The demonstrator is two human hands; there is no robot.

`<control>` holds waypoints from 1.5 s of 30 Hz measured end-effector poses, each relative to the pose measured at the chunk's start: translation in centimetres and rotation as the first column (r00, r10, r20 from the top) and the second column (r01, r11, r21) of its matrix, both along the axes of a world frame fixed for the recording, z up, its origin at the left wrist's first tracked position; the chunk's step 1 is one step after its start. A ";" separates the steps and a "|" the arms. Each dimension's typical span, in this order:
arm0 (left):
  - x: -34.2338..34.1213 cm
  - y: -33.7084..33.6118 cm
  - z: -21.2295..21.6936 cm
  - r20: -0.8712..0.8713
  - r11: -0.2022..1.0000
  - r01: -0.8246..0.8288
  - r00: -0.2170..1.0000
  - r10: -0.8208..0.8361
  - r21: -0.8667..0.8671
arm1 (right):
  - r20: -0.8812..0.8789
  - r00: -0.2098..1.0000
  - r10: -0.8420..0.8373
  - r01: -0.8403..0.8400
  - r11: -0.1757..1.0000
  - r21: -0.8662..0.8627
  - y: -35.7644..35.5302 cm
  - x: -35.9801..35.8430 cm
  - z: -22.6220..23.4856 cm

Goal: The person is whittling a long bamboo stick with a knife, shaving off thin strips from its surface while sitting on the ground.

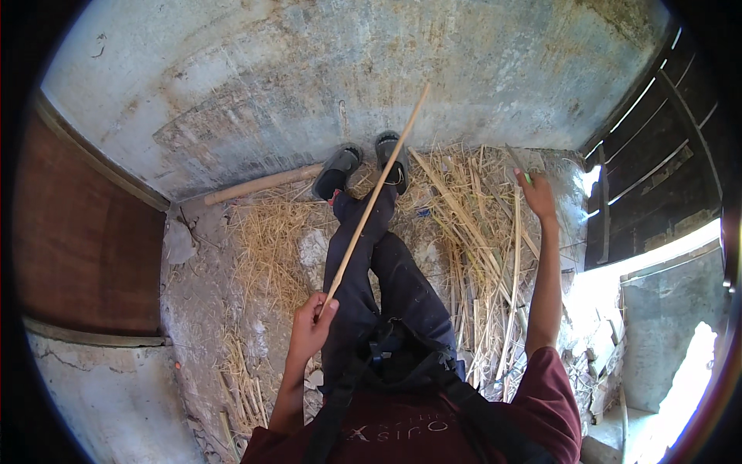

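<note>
I sit on the floor with my legs stretched toward a grey wall. My left hand (311, 325) is shut on the near end of a long thin bamboo stick (376, 193), which slants up and away over my legs toward the wall. My right hand (536, 193) is stretched out to the right over the straw and holds a small knife (518, 163) with a greenish handle. Its blade points away from me.
Straw and split cane strips (471, 232) litter the floor around my legs. A thick pale pole (263, 184) lies along the wall base at the left. A dark slatted wooden door (657, 162) stands at the right, a brown panel (85, 232) at the left.
</note>
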State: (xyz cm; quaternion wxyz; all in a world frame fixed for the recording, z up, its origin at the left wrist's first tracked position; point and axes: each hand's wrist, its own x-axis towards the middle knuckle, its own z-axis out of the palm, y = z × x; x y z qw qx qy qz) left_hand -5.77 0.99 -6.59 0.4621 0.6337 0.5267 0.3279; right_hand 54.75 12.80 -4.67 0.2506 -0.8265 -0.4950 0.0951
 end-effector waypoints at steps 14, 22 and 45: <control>7.5 2.3 7.8 0.472 0.931 0.314 0.860 -0.196 -0.185 | 0.025 0.779 0.626 -0.578 0.702 0.417 -7.8 -25.1 9.5; 8.5 1.3 10.0 0.195 0.971 0.234 0.951 -0.239 0.050 | 0.171 0.688 0.705 -0.696 0.574 0.431 -9.4 -28.2 10.2; 9.3 -0.5 12.3 -0.144 0.913 0.086 0.989 -0.030 0.399 | 0.211 0.712 0.670 -0.676 0.572 0.465 -9.3 -27.7 11.1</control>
